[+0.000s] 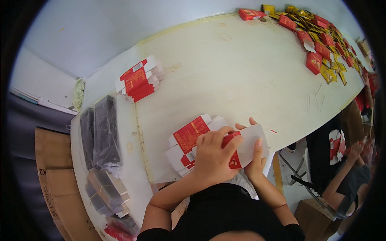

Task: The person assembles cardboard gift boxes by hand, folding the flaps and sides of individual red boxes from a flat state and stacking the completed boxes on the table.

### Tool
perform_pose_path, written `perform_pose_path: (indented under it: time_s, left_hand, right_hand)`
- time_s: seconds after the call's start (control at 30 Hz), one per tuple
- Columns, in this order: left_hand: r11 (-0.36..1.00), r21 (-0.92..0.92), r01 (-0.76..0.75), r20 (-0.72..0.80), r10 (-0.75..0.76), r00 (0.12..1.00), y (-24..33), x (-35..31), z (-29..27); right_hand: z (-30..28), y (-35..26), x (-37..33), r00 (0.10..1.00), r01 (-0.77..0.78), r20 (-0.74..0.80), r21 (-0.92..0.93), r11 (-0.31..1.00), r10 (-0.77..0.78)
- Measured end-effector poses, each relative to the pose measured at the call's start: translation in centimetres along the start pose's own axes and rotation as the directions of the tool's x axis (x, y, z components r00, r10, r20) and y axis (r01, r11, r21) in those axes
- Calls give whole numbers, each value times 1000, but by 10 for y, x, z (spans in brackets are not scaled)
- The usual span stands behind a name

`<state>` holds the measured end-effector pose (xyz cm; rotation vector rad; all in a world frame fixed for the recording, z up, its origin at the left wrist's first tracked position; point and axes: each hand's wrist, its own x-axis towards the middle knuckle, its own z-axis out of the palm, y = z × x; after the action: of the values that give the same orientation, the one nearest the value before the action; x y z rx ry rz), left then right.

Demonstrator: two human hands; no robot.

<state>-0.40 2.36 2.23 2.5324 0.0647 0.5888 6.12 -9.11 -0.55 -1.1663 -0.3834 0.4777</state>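
A small red carton with a white flap (249,141) is held between both my hands at the table's near edge. My left hand (215,154) curls over the carton's red side, fingers bent round it. On the other side, my right hand (256,158) grips the white flap, its thumb lying on the white face and its other fingers partly behind it. Under and beside my left hand lie flat, unfolded red-and-white cartons (189,138); my hand and wrist hide part of them.
Another stack of flat cartons (138,80) lies at the left. Red boxes (314,63) and yellow packets (327,74) are heaped far right. Dark wrapped bundles (106,130) and banded clear packs (106,190) line the left edge. A co-worker (348,180) sits at the right.
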Motion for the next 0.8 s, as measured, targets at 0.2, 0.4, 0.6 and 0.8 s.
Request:
perform_pose_path:
  time_s: [0.2,0.4,0.6,0.8]
  left_hand:
    - [998,55,-25,-80,29,996,-7,-5,12]
    - [999,44,21,-53,-19,998,-3,-6,18]
    - [996,-59,68,-22,-70,997,2,-5,22]
    - [995,-68,70,-37,-72,997,4,-6,23]
  right_hand:
    - [-8,-21,8,947,163,319,-447,879,-13]
    - [-12,-35,8,853,261,518,-528,808,63]
    - [-12,-35,3,911,63,387,-480,875,146]
    - [-15,-44,3,915,-60,344,-404,913,212]
